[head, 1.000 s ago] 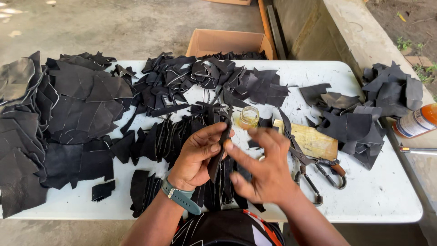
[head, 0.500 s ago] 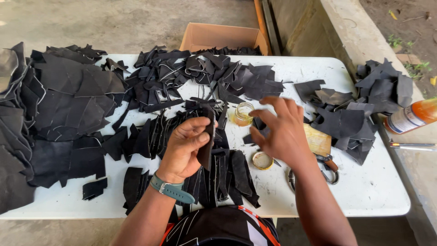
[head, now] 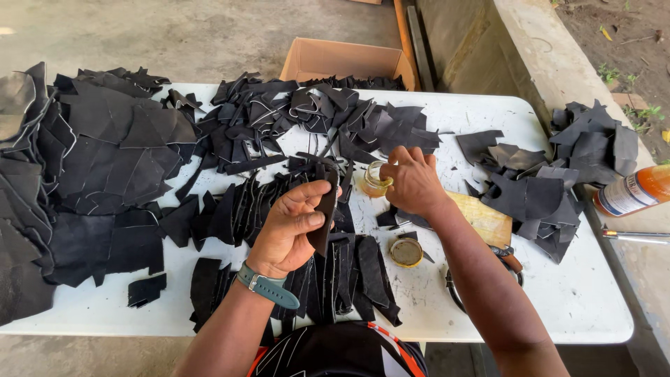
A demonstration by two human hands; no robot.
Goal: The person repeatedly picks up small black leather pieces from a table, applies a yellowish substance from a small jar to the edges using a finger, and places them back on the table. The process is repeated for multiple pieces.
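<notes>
My left hand (head: 289, 227) holds a narrow black leather piece (head: 325, 209) upright over the middle of the white table (head: 488, 307), pinched between thumb and fingers. My right hand (head: 412, 180) reaches forward with its fingers bunched at the mouth of a small glass jar of yellowish glue (head: 375, 179). Whether the fingers grip a small tool I cannot tell. The jar's round lid (head: 405, 252) lies on the table nearer to me. A row of cut black leather strips (head: 349, 272) lies under my left hand.
Heaps of black leather pieces cover the left (head: 91, 174), the back middle (head: 314, 119) and the right (head: 558, 174) of the table. A wooden block (head: 485, 220), scissors (head: 509, 262), an orange bottle (head: 635, 190) and an open cardboard box (head: 342, 61) behind the table are also there.
My right hand left the leather piece and moved forward and right to the glue jar. My left hand kept the piece and lifted it slightly.
</notes>
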